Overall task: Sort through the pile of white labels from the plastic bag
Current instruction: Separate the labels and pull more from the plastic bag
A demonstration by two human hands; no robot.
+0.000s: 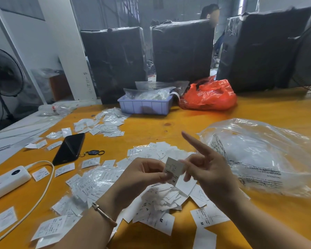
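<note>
Above the pile (162, 194) of white labels on the desk (214, 121), the left hand (144, 174) pinches a small stack of labels (174, 169) in its grip. The right hand (210, 164) meets the stack's far edge, seemingly pinching it too, forefinger pointing up. The bag (262, 151) lies just right of the pile

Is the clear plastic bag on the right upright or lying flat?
Lying flat: the bag sprawls crumpled on the table, printed side up. Contents cannot be told.
</note>
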